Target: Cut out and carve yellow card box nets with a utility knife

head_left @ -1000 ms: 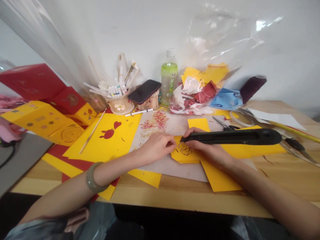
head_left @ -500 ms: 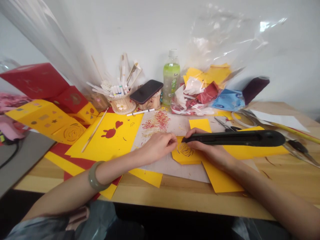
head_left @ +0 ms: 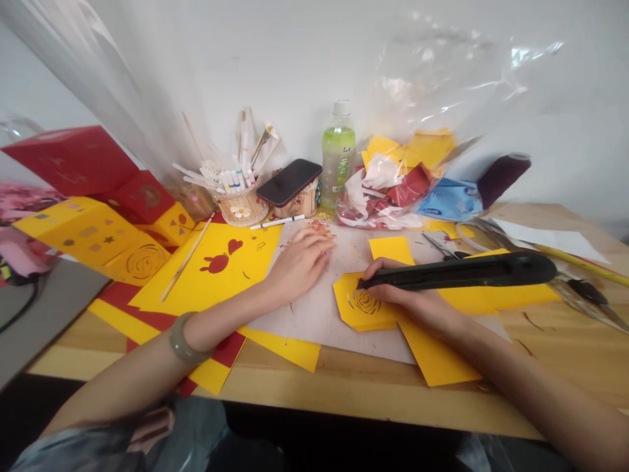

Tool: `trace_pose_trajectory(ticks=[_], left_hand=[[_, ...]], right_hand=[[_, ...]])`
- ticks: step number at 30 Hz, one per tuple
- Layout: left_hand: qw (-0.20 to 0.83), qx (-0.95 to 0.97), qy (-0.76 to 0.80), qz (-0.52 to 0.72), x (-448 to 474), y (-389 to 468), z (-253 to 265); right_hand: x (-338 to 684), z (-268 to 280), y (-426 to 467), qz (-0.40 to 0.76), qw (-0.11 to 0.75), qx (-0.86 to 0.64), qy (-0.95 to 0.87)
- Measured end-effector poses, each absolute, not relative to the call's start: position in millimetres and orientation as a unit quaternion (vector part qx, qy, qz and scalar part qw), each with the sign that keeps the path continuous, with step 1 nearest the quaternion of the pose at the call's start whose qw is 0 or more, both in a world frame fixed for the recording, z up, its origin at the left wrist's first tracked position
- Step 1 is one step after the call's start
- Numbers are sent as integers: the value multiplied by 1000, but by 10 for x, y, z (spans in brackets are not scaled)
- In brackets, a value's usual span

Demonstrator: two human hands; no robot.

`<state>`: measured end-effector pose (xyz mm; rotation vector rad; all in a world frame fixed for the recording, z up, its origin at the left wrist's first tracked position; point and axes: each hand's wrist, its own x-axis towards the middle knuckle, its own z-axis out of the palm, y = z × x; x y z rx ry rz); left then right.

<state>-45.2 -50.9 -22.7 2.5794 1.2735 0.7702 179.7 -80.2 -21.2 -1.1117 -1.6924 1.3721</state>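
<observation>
My right hand (head_left: 400,282) grips a black utility knife (head_left: 462,271), its tip end by the top of a spiral pattern of cut slits. That pattern lies in one panel of a yellow cardstock cutout (head_left: 376,321), flat on a pale cutting board (head_left: 314,331). To the left, away from the cardstock, my left hand (head_left: 301,262) rests over the pile of red and yellow paper scraps (head_left: 319,227), fingers slightly bent and apart; I see nothing in it. A yellow sheet (head_left: 196,282) with red rabbit and heart cut-outs lies left of it.
Red boxes (head_left: 78,160) and a yellow patterned box (head_left: 93,233) stand at the left. Along the wall are a pen basket (head_left: 240,206), a phone (head_left: 289,181), a green drink bottle (head_left: 338,154) and a clear bag of paper scraps (head_left: 393,190). Scissors (head_left: 439,246) lie behind the knife.
My left hand has moved left and back from the cardstock onto the scrap pile, its fingers opening from a pinch. My right hand stays at the pattern with the knife.
</observation>
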Motion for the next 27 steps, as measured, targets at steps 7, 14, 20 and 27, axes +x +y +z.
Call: trace_pose_trajectory(ticks=[7,14,20,27], left_hand=[[203,924,320,48,-405,-656,-247],[194,932,305,42,-403,-710,-229],[147,918,364,57,-315,-787,-260],[145,908,390,49,-290,-828,-270]], right_hand=[[1874,-55,-761,545,229,-364,-720],[1929,-79,-726,504,252,-391,-728],[1898,-131,-785,404,319,-449,-730],[1833,-237,-856,373,279,-445,-765]])
